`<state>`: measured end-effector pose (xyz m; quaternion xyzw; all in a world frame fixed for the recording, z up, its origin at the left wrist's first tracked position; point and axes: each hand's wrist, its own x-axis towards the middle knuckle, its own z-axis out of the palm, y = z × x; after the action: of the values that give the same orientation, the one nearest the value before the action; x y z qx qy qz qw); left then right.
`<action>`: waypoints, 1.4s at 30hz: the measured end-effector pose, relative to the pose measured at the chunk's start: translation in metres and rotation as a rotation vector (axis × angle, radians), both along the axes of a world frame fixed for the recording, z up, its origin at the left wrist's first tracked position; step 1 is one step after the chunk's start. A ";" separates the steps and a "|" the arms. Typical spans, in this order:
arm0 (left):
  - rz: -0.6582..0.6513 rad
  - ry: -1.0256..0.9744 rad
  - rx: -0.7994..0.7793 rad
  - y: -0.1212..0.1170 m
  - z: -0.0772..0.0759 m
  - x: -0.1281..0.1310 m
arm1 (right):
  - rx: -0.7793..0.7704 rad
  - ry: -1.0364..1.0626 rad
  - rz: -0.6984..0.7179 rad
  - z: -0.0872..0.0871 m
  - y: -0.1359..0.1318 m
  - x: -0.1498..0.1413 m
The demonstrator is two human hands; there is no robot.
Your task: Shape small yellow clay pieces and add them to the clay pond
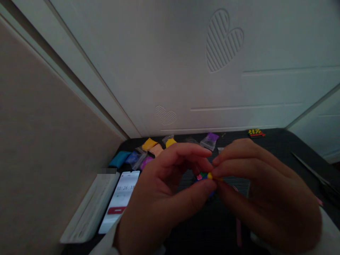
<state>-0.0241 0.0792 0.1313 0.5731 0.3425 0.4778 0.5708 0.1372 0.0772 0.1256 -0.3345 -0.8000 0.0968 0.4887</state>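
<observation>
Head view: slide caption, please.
Left hand holds a colourful piece while the right hand pinches a yellow bit beside it.

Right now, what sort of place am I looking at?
Probably a home craft corner: the left hand and right hand handle a small colourful piece, bags of coloured material lie on a table, and hearts mark the white panel behind.

Head view looks forward and down, fingers [183, 150] near, white panel [159, 53] beyond
</observation>
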 end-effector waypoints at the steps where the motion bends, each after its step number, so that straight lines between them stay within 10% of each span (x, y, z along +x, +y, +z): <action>1: -0.004 0.012 -0.013 0.000 0.000 0.000 | -0.001 -0.004 0.002 0.000 0.000 0.000; 42: -0.036 -0.070 -0.022 0.002 -0.004 0.000 | -0.074 0.097 0.092 0.003 -0.004 0.002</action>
<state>-0.0238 0.0810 0.1276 0.5558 0.3174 0.4835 0.5971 0.1395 0.0733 0.1282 -0.3101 -0.7859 0.1648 0.5090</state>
